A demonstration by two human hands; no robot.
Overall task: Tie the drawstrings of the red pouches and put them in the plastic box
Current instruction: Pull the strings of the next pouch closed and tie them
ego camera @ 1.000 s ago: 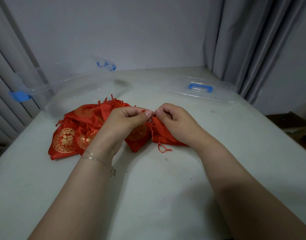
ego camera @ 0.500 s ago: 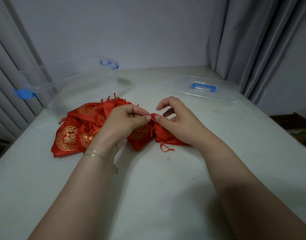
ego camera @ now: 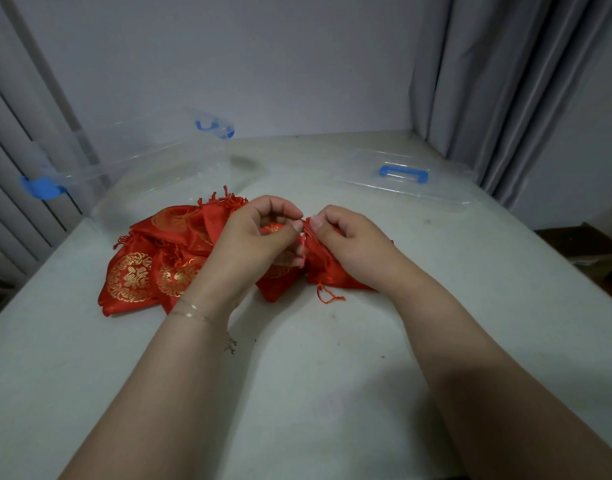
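— What is the person doing with that little bag?

— Both hands are on one red pouch [ego camera: 327, 268]. It lies on the table [ego camera: 332, 393], right under the fingers. The left hand [ego camera: 252, 237] and the right hand [ego camera: 349, 237] meet at its neck.

— Are the fingers open?

— No. On each hand the thumb and first finger are pressed together on the red drawstring [ego camera: 306, 230]. The tips of the two hands almost touch. I think that is so they can make a knot, since a thin string needs a tight pinch.

— What is that red bit sticking out below?

— A loose end of string [ego camera: 329, 296]. It lies on the table just by the right wrist, and no finger touches it.

— And the other bags?

— A pile of red pouches [ego camera: 152, 258] sits to the left, partly behind the left hand. I guess they wait close by so they are easy to grab.

— Where do they go?

— In the plastic box [ego camera: 131, 181], just behind the pile. It looks open, and I see nothing red in it. Its lid [ego camera: 419, 188] lies well apart on the right, out of the way.
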